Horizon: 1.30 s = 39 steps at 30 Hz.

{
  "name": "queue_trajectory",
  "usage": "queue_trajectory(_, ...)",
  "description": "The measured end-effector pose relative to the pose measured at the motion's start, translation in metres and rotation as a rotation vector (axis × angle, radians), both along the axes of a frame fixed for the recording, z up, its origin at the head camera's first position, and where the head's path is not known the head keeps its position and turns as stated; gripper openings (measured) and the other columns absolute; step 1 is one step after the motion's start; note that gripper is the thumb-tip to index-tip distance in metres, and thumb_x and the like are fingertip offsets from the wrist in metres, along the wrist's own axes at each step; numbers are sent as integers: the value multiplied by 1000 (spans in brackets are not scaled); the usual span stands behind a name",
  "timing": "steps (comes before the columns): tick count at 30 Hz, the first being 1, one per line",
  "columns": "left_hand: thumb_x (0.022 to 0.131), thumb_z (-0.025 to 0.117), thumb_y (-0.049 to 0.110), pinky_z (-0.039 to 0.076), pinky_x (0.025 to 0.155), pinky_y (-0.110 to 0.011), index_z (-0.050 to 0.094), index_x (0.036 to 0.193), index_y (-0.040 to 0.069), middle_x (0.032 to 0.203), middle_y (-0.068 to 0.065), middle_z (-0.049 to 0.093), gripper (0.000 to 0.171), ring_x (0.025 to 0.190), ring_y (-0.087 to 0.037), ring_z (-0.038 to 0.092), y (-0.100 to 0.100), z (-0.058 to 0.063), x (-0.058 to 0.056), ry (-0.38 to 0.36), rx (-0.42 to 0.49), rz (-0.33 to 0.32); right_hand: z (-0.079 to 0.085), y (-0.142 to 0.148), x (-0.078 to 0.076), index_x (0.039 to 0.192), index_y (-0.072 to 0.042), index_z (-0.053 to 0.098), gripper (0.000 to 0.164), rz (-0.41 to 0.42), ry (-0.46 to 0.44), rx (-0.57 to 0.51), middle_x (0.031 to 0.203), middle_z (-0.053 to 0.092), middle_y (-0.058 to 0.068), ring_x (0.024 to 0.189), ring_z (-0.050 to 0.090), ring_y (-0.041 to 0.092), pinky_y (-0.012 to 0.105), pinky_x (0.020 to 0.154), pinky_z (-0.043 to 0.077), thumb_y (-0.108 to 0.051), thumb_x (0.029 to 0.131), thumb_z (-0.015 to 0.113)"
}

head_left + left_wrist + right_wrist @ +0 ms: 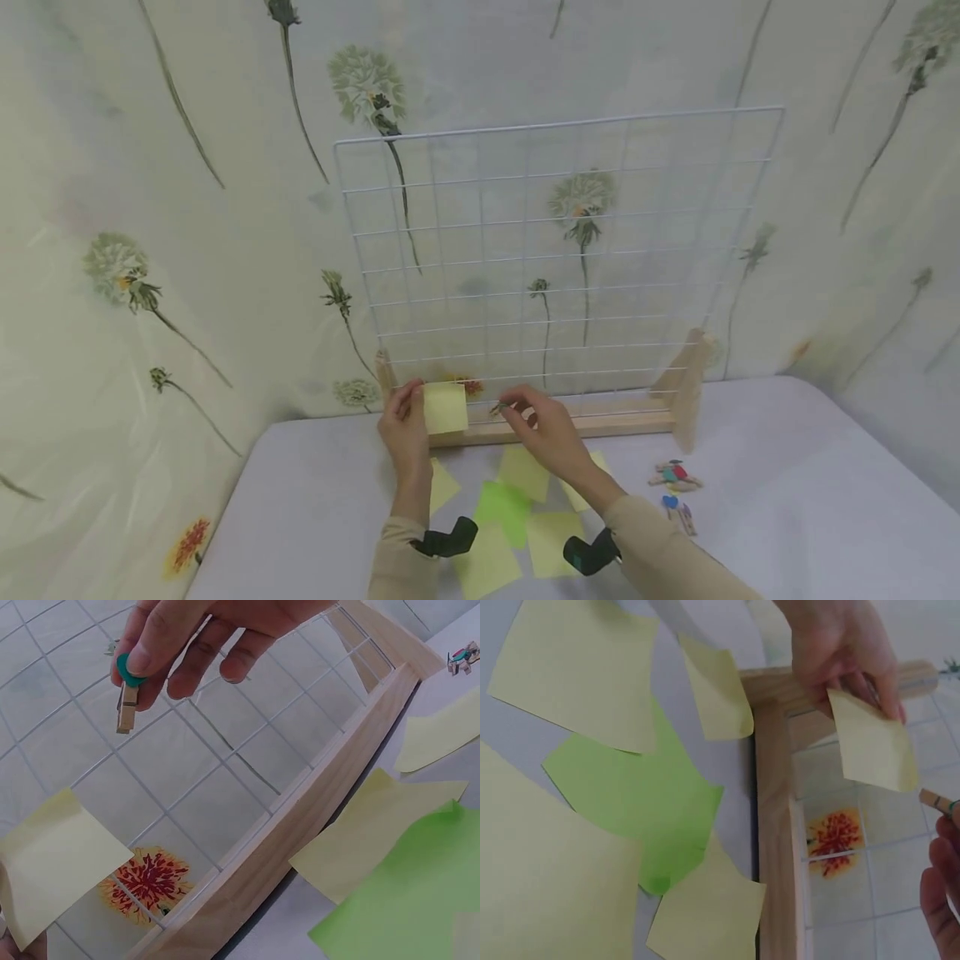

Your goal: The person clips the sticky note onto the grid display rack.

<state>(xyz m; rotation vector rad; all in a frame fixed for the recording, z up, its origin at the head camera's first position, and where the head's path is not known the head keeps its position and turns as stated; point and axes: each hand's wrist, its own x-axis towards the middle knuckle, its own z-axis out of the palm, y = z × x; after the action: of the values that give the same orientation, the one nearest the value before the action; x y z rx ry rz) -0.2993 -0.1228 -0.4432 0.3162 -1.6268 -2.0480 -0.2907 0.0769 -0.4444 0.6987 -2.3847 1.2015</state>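
Observation:
My left hand (403, 429) pinches a yellow sticky note (446, 408) by its left side, in front of the lower left of a white wire grid (525, 317). In the right wrist view the note (874, 746) hangs from the fingers of that hand (844, 645). To its right, my right hand (546, 429) pinches a small wooden clothespin (127, 705) with a green decoration, between thumb and forefinger. The clothespin's free end (932, 799) points toward the note, with a small gap between them. The other fingers of the right hand are loosely bent.
The grid stands in a wooden base (630, 423) on a white-covered table (315, 500). Several yellow notes (555, 542) and a bright green note (504, 510) lie in front. Colourful clothespins (675, 475) are heaped at the right. A flower-printed sheet (247, 250) hangs behind.

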Motion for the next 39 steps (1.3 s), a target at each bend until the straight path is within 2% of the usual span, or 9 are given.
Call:
queue_trajectory(5,90,62,7,49,79,-12,66,106,-4,111,-20,68,20,94,-9,64,-1,-2,-2,23,19,-21,7,-7,-5,108,-11,63,17,-13,66,46,101,67,-3,83,60,9,20,61,48,-16,92,61)
queue_trajectory(13,91,63,14,48,80,-11,69,105,2,112,-15,69,20,100,-12,65,-5,-20,-17,12,6,14,26,-24,-16,106,-13,65,16,-10,149,95,100,67,-3,83,59,9,20,62,47,-16,90,63)
queue_trajectory(16,91,63,19,49,80,-13,69,105,6,111,-12,70,21,101,-13,65,-4,-22,-20,-7,-7,25,29,-31,-19,105,-12,66,16,-2,169,108,100,67,-2,84,60,11,20,61,47,-14,90,64)
queue_trajectory(23,90,63,17,51,78,-15,69,105,5,109,-12,70,20,96,-12,66,-1,-26,-19,2,8,17,32,-43,-23,101,-14,67,14,-21,165,116,95,68,-2,83,61,11,22,63,48,-11,87,67)
queue_trajectory(31,90,64,17,50,77,-14,70,104,5,107,-12,71,19,94,-10,66,-5,-29,-17,7,0,44,36,-58,-30,101,-15,66,13,-53,149,134,96,68,-3,80,60,10,25,66,48,-15,88,66)
queue_trajectory(36,90,64,18,49,79,-15,69,106,6,109,-10,70,21,97,-12,65,-4,-27,-17,-5,0,26,37,-65,-35,96,-13,68,12,-93,220,150,91,62,-1,85,59,14,27,70,50,-12,84,70)
queue_trajectory(39,90,64,20,48,80,-15,69,107,6,111,-11,70,23,100,-14,65,-3,-26,-18,-1,3,21,36,-67,-37,92,-13,70,11,-110,261,165,86,57,-1,82,57,15,27,69,50,-11,81,73)
